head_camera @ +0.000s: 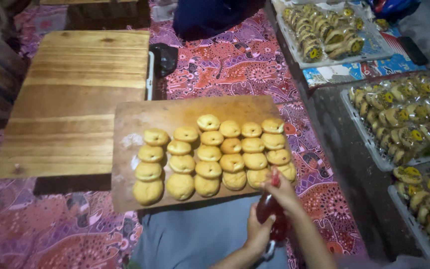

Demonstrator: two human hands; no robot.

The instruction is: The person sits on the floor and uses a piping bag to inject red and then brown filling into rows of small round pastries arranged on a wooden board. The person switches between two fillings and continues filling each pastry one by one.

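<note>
Over the board (pixel 125 124), both hands (pixel 262 231) (pixel 282 192) gripping red bottle (pixel 270 211), buns (pixel 210 157) below

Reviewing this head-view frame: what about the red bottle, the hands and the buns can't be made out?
- Red bottle: its middle is covered by the left hand and its tip by the right hand.
- Wrapped pastries in the trays: too blurred for detail, cut off by the right edge.
- Buns: filling not visible.

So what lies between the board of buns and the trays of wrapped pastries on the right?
Head view: only patterned mat and a dark strip of floor.
</note>
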